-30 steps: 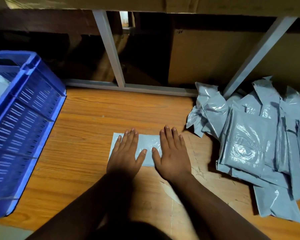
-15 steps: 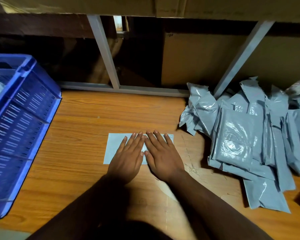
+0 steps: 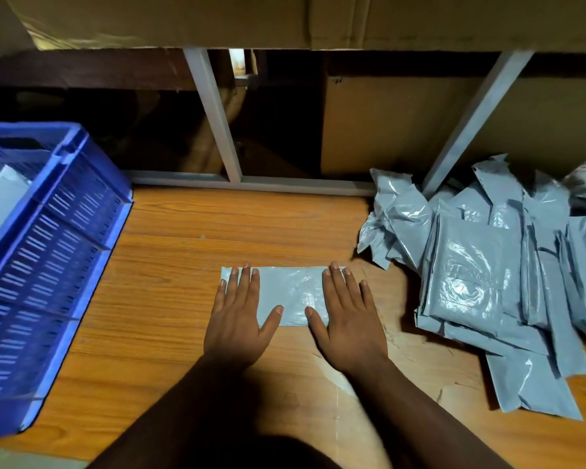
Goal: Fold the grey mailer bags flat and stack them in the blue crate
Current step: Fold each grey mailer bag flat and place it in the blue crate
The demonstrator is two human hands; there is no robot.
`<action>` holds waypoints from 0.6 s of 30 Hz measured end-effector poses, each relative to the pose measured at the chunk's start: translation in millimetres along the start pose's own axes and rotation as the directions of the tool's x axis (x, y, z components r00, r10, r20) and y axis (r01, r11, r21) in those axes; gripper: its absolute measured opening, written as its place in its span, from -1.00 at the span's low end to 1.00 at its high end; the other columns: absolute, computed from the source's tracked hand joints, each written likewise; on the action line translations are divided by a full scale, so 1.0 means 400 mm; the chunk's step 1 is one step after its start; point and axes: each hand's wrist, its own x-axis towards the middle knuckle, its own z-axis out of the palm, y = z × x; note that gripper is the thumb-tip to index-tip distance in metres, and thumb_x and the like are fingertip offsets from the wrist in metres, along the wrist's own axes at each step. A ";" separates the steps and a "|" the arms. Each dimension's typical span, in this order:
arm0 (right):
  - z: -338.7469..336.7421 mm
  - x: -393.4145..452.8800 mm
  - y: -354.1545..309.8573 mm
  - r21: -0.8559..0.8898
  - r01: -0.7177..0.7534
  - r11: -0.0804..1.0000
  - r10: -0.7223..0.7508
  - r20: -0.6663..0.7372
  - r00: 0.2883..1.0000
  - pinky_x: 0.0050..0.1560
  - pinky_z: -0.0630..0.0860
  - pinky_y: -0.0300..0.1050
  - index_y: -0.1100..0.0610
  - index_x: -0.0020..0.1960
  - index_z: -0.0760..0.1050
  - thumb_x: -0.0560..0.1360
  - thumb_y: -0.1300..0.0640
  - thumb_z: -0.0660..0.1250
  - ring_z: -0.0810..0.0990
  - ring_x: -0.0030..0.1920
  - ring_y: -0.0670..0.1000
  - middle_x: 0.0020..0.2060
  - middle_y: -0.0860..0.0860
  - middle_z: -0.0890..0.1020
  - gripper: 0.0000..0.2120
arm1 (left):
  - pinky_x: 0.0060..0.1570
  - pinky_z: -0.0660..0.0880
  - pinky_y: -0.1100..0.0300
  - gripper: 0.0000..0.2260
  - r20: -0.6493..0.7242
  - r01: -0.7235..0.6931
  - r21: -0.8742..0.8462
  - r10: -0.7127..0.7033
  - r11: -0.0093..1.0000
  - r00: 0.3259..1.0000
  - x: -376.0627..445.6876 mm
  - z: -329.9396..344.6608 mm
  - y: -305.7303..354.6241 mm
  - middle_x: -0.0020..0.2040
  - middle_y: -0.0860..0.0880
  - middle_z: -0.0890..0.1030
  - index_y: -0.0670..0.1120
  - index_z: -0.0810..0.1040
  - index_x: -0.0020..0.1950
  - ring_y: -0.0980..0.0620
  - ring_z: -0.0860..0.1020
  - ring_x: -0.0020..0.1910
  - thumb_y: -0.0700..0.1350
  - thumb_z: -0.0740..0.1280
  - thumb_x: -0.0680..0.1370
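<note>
We are pressing left hand (image 3: 238, 319) and right hand (image 3: 347, 321) flat, fingers spread, no grip, on folded grey mailer bag (image 3: 290, 294) | risk: slick plastic springing open between palms once lifting toward blue crate (image 3: 65, 238).

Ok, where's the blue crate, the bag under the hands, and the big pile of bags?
blue crate (image 3: 58, 252): head view, on its slotted side wall.
folded bag (image 3: 290, 292): head view, bare middle between the hands.
pile of bags (image 3: 471, 272): head view, shiny top bag.
</note>
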 end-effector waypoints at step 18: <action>-0.068 0.027 0.011 0.404 -0.032 0.914 0.108 -0.168 0.980 0.43 0.35 -0.02 0.06 0.53 0.36 0.56 -0.08 0.39 0.43 0.45 0.07 0.45 -0.02 0.50 -0.40 | 0.38 0.37 0.02 -0.48 -0.082 0.061 -0.401 -0.103 0.914 0.991 0.048 -0.106 -0.100 0.47 -0.02 0.49 -0.06 0.35 0.58 -0.08 0.42 0.44 0.08 0.28 0.66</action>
